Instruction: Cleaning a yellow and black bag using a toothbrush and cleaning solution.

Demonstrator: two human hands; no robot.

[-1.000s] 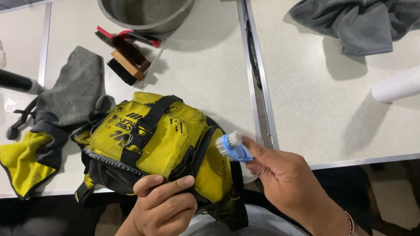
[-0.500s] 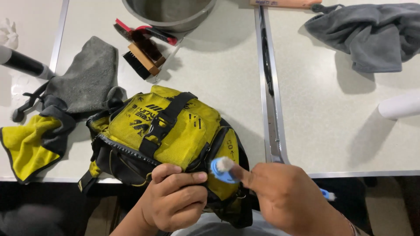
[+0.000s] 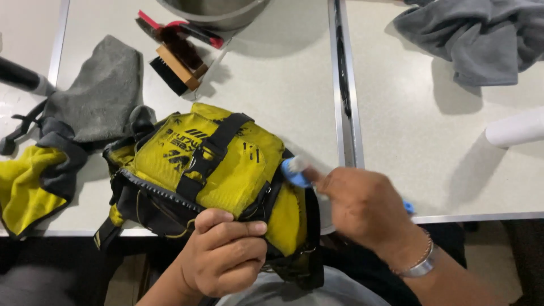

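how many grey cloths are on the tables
2. One grey cloth lies at the left, behind the yellow bag; the other is bunched at the top right. More may lie outside the view.

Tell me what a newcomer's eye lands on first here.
The yellow bag at the table's near edge, gripped at its near end by the left hand. Next, the right hand pressing a blue brush to the bag's right side. Behind lie a grey cloth and a wooden brush.

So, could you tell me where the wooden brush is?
In the head view, the wooden brush lies upper left on the table, between the grey cloth and metal bowl.
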